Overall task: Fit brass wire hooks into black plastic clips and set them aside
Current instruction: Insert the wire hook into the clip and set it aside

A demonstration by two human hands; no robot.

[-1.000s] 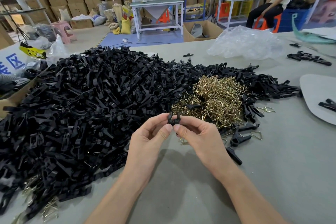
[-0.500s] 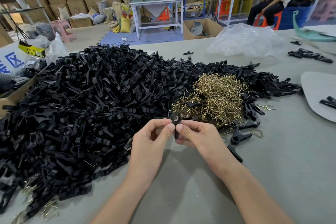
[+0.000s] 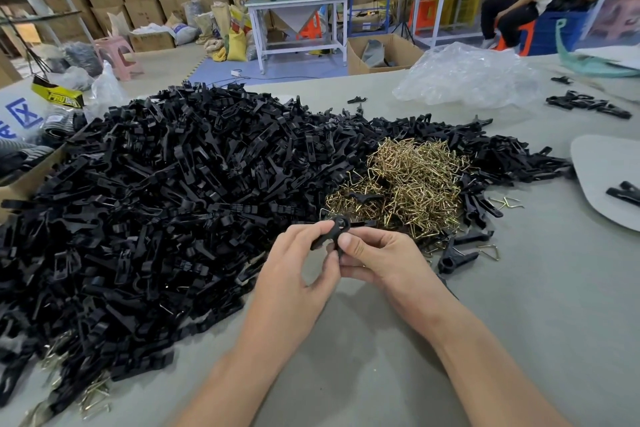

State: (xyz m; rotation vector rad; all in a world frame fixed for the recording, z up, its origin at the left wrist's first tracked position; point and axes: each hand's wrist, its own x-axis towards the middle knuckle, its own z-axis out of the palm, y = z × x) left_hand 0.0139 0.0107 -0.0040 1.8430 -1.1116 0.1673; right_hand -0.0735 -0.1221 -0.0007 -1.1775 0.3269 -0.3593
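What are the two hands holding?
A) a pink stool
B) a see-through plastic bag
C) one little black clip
C: the left hand and the right hand both pinch one black clip between their fingertips, just above the table.

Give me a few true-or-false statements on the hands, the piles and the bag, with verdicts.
1. The left hand and right hand both pinch one clip. True.
2. The hooks lie left of the clip pile. False: they lie at its right side.
3. A clear bag lies on the table beyond the piles. True.
4. The right hand rests flat on the table. False: its fingers are curled round the clip.
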